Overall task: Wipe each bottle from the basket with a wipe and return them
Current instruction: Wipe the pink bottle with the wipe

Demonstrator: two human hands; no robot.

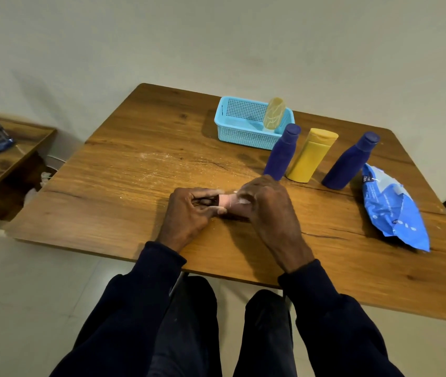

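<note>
Pink in body with a dark end, the small pink bottle lies on its side between both hands; only a short middle section of it shows. A scrap of white wipe shows against it at the right hand's thumb.

The left hand rests low over the tabletop, knuckles up, its fingers curled and pinching the bottle's dark end. The right hand arches over the other end, back of the hand upward, wrist raised. Its fingers are hidden beneath the hand. From the arch of the hand and the wipe at the thumb it appears to grip the wipe around the bottle, though the contact itself cannot be seen.

The pink bottle sits well apart from the light blue basket, on the side nearer the person, just above or on the tabletop; which cannot be told.

Inside the basket, at its right end, a pale yellow bottle stands tilted against the wall. Just beside the basket's near right corner stands a first dark blue bottle. A yellow bottle stands next to it, farther right of the basket. A second dark blue bottle stands farther right again. All three are out of the basket and upright. A blue wipe pack lies flat, well to the right of the basket and nearer the person.
</note>
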